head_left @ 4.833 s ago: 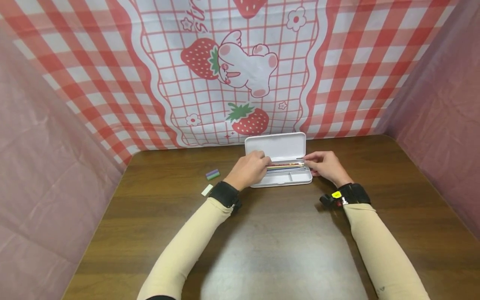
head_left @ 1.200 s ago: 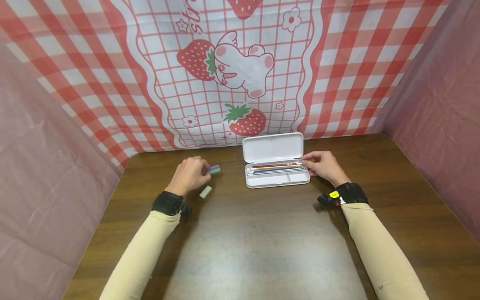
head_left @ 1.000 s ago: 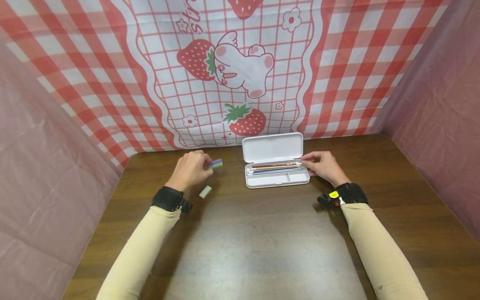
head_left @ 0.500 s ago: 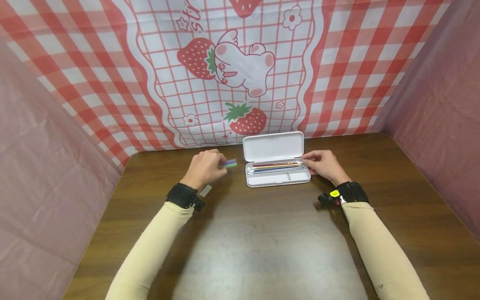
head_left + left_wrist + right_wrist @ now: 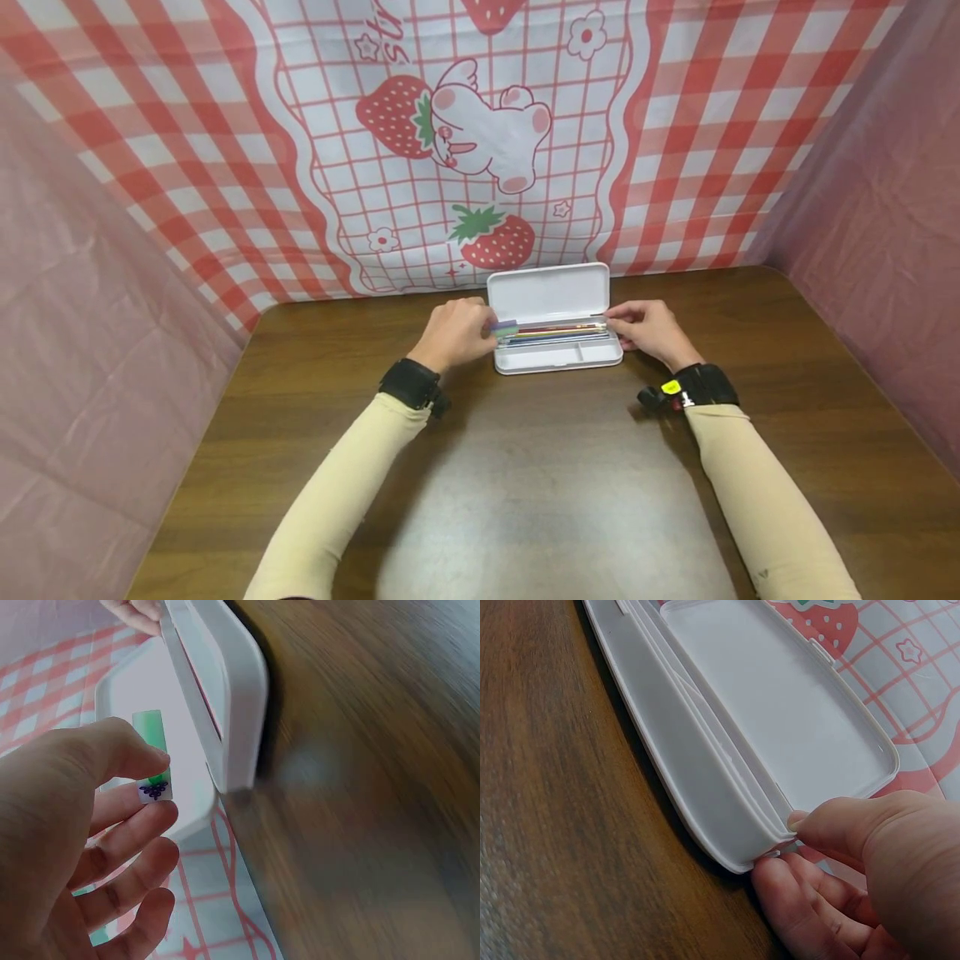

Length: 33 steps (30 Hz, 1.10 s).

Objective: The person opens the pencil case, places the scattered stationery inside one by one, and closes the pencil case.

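Observation:
My left hand (image 5: 453,333) pinches a small purple-and-green eraser (image 5: 506,331) between thumb and forefinger, over the left end of the white pencil case (image 5: 551,293). In the left wrist view the eraser (image 5: 150,731) shows its green side and a white band with a dark grape-like print; the other fingers are loosely bent. The case stands open, its lid leaning back. Several pencils (image 5: 558,335) lie in its rear compartment. My right hand (image 5: 651,333) grips the right end of the case, thumb on the rim and fingers against the outside in the right wrist view.
The case stands at the back of the brown wooden table (image 5: 555,500), close to a red-and-white checked cloth (image 5: 690,192) with strawberries. Pink cloth (image 5: 105,333) hangs on both sides. A divider (image 5: 580,353) splits the front compartment of the case.
My left hand left the case, picked up the eraser from the table at the left and carried it right to the case. A white block there is now hidden behind my left wrist. My right hand stayed put.

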{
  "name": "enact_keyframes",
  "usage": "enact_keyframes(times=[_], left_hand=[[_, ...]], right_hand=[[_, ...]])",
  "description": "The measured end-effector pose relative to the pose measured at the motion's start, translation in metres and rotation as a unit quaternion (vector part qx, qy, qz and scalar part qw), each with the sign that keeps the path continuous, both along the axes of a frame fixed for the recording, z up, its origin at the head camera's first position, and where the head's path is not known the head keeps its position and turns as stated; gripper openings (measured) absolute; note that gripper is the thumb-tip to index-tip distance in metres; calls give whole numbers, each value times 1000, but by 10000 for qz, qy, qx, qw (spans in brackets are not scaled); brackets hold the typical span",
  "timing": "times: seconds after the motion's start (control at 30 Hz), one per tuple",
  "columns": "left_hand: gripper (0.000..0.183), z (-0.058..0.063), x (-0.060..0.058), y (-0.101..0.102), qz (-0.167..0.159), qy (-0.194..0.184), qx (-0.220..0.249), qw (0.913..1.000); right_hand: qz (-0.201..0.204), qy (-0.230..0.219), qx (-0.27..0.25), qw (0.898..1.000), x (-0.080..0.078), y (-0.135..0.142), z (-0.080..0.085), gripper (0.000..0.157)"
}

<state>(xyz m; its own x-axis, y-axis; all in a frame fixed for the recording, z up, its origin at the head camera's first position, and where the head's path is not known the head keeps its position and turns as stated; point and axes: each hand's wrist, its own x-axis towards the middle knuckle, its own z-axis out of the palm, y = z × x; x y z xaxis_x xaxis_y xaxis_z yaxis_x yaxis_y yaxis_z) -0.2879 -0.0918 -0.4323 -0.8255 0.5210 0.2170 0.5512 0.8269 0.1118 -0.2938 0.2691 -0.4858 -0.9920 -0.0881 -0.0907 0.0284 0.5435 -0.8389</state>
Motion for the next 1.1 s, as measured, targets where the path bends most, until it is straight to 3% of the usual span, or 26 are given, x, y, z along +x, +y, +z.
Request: enact_keyframes(times=[0.23, 0.63, 0.87, 0.9, 0.97, 1.1], left_hand=[[21, 4, -2, 31, -143, -137, -20, 9998], [19, 6, -5, 79, -532, -38, -221, 9983], [23, -38, -47, 109, -619, 31, -239, 9978], [23, -36, -47, 112, -645, 22, -264, 9976], [24, -44, -55, 119, -686, 79, -253, 9973], [22, -53, -59, 128, -713, 260, -193, 9969]], right_hand=[[-20, -59, -7, 10000, -1, 0, 0, 39], [-1, -70, -39, 10000, 1, 1, 1, 40], [-10, 21, 66, 10000, 0, 1, 0, 39], [-6, 29, 82, 10000, -1, 1, 0, 39], [4, 47, 69, 10000, -1, 1, 0, 38], [27, 79, -11, 10000, -1, 0, -1, 36]])
